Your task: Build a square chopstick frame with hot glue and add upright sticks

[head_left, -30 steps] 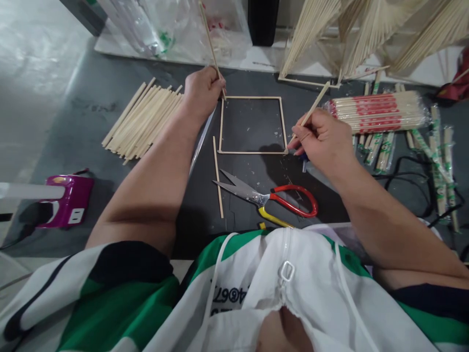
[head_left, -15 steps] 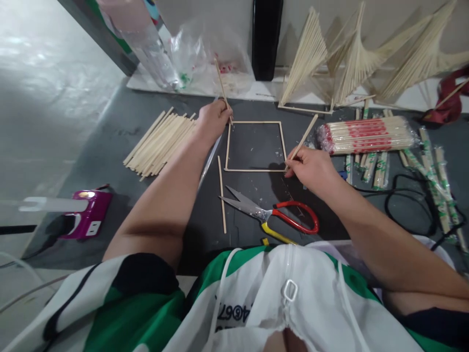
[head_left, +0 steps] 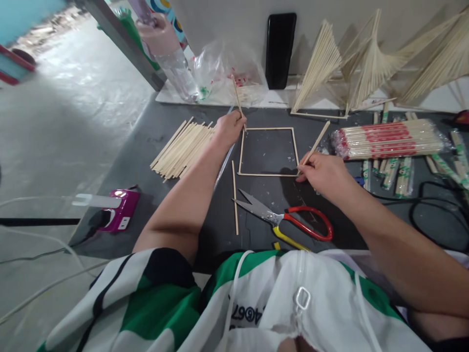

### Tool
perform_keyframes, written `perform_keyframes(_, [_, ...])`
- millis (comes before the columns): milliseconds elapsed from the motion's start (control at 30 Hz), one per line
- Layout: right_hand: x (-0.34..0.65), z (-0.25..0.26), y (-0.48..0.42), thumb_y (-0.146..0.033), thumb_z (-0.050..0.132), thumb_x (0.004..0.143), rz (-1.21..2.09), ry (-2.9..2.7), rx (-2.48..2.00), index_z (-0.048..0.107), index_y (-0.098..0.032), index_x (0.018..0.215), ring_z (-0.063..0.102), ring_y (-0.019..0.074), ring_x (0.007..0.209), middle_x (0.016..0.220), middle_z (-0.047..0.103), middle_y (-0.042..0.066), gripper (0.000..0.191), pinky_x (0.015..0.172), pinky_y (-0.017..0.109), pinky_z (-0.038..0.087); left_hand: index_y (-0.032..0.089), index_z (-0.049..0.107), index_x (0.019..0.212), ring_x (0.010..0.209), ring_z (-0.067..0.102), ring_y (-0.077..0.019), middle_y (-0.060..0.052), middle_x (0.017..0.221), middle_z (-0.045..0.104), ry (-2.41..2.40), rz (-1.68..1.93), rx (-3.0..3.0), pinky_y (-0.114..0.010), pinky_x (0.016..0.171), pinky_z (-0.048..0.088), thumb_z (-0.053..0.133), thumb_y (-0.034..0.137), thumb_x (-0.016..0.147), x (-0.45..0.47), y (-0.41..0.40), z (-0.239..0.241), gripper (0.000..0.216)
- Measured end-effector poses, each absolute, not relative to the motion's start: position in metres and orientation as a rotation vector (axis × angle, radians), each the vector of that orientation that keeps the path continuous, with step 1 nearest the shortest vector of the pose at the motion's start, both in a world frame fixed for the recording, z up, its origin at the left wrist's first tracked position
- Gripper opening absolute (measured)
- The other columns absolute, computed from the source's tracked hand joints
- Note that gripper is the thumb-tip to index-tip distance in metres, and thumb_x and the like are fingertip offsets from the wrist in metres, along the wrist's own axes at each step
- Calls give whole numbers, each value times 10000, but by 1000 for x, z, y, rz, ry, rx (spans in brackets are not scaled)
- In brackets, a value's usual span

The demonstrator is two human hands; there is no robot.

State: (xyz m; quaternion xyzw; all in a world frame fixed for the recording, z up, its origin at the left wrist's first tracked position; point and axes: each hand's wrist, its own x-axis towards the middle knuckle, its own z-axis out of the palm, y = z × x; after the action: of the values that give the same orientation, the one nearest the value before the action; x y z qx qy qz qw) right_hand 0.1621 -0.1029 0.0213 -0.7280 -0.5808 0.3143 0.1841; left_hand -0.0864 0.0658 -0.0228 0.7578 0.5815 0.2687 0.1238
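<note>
A square frame of thin wooden sticks (head_left: 268, 128) lies flat on the dark mat (head_left: 146, 146). My left hand (head_left: 229, 128) is closed on a wooden stick (head_left: 238, 101) that stands tilted at the frame's far left corner. At the near right corner my right hand (head_left: 322, 172) pinches another wooden stick (head_left: 317, 141), which leans up to the right. A loose stick (head_left: 235, 197) lies just left of the frame.
Red and yellow scissors (head_left: 289, 218) lie open in front of me. A pile of bare sticks (head_left: 183, 146) is at the left, wrapped stick bundles (head_left: 388, 139) at the right. Fan-shaped stick structures (head_left: 322, 63), a phone (head_left: 280, 49), a plastic bag (head_left: 223, 73) stand behind. A purple device (head_left: 119, 215) sits far left.
The view has tilted up and swung left, so everything sits lower and further right in frame. Both hands keep their sticks at the same frame corners.
</note>
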Motion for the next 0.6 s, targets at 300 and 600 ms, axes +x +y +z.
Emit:
perform_keyframes(300, [171, 8, -100, -127, 636, 896, 877, -1626, -1917, 686, -183, 847, 736, 201, 650, 648, 684, 0, 89, 556, 277, 549, 205, 704, 907, 849, 601, -111, 22, 936, 755, 1712, 797, 2169, -264, 887, 487, 575, 267, 1021, -83, 69, -23, 183])
perform_keyframes(600, [179, 3, -99, -137, 667, 883, 837, -1726, -1930, 678, -195, 852, 735, 206, 655, 659, 691, 0, 67, 623, 321, 588, 202, 689, 857, 878, 620, -136, -8, 939, 748, 1703, 805, 2180, -290, 899, 492, 603, 232, 985, -81, 67, -18, 158])
